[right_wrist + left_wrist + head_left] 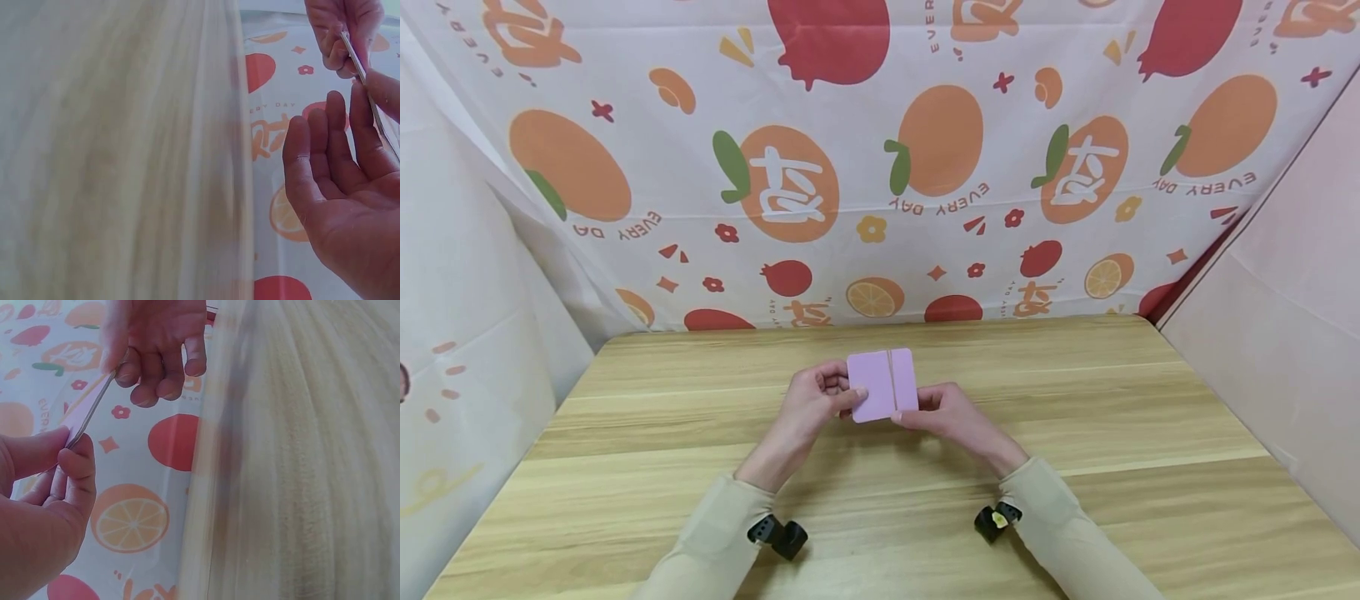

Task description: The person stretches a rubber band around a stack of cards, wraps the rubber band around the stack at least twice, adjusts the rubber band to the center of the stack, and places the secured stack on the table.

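Note:
A thin pink notebook (871, 379) with rounded corners is held up above the table. One narrow tan band (892, 380) runs down it, right of its middle. At its left edge, my left hand (812, 400) pinches it, thumb on the near face and fingers behind. My right hand (953, 414) grips the lower right corner, its thumb lying near the band's lower end. Seen edge-on in the left wrist view, the notebook (91, 406) is very slim. The right wrist view shows the other fingers (317, 147) of my right hand spread below it. Its far face is hidden.
A wood-grain table (647, 467) lies under both hands. Behind its far edge hangs a white cloth (865, 258) printed with fruit, and pale cloth walls (1292, 333) stand at both sides. Dark straps with small black devices (788, 540) sit on both sleeves.

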`<state>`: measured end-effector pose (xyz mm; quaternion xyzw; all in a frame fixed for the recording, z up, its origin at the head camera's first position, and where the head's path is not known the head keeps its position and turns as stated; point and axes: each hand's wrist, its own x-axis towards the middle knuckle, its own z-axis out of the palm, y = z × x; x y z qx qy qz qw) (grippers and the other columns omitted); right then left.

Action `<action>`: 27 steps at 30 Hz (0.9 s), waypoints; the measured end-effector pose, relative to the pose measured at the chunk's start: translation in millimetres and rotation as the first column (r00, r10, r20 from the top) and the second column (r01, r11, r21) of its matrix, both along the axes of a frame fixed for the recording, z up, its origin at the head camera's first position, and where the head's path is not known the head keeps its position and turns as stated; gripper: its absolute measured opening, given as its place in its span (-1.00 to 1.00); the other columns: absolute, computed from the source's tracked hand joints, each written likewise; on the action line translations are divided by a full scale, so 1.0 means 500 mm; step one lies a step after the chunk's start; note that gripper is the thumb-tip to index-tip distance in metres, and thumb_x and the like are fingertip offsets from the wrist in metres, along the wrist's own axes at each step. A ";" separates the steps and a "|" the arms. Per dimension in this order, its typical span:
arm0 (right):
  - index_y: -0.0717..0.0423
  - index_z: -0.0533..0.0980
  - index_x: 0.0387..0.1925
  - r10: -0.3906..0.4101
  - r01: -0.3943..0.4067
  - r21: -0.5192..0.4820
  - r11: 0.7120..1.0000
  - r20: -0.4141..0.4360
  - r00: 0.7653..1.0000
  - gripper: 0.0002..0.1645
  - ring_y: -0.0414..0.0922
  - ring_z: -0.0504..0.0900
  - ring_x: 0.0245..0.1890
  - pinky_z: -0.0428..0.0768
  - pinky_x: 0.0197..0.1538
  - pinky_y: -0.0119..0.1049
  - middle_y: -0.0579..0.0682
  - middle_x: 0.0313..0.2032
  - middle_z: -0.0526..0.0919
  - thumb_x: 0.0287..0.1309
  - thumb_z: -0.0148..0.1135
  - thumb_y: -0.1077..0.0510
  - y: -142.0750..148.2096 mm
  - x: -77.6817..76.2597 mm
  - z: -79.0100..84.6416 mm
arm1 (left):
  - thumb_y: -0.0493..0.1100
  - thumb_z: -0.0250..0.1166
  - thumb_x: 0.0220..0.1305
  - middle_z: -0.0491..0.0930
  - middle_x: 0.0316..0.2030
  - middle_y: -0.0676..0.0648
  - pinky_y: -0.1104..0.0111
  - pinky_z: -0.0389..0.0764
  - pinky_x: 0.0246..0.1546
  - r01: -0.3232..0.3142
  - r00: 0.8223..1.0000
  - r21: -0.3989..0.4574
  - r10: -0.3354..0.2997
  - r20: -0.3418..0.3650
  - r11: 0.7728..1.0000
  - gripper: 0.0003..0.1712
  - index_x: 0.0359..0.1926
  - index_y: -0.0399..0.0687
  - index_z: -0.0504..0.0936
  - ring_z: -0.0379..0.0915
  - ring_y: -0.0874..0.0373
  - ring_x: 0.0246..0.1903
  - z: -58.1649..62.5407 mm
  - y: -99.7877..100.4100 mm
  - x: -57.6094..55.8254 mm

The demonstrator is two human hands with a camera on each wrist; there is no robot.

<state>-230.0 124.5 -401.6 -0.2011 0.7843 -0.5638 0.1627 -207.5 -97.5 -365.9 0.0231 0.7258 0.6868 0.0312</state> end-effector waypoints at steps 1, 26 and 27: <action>0.21 0.69 -0.21 -0.004 0.004 -0.007 1.000 -0.001 1.000 -0.71 -0.17 0.46 -0.34 0.43 -0.25 -0.31 -0.08 -0.42 0.63 0.17 0.37 0.05 -0.001 0.001 0.000 | -0.45 0.35 0.14 0.52 -0.49 -0.08 0.40 0.46 -0.47 -0.003 1.000 0.001 0.003 -0.001 1.000 -0.82 -0.23 -0.39 0.54 0.40 0.14 -0.50 0.000 0.000 0.000; 0.26 0.57 0.05 -0.008 0.037 -0.194 0.980 0.145 0.989 -0.58 0.01 0.53 -0.14 0.59 -0.06 -0.08 0.11 -0.10 0.65 0.22 0.33 0.11 -0.002 0.002 -0.002 | -0.47 0.34 0.13 0.53 -0.50 -0.07 0.39 0.46 -0.47 -0.019 1.000 0.007 0.018 0.009 1.000 -0.83 -0.25 -0.38 0.54 0.42 0.16 -0.50 -0.012 0.003 -0.004; 0.25 0.56 0.06 -0.030 0.052 -0.190 0.980 0.118 0.993 -0.58 0.01 0.54 -0.13 0.59 -0.07 -0.08 0.10 -0.10 0.64 0.23 0.32 0.11 0.000 0.000 0.000 | -0.48 0.34 0.13 0.53 -0.50 -0.07 0.39 0.47 -0.46 -0.012 1.000 0.011 0.012 0.010 1.000 -0.83 -0.25 -0.38 0.53 0.42 0.16 -0.50 -0.013 0.003 -0.004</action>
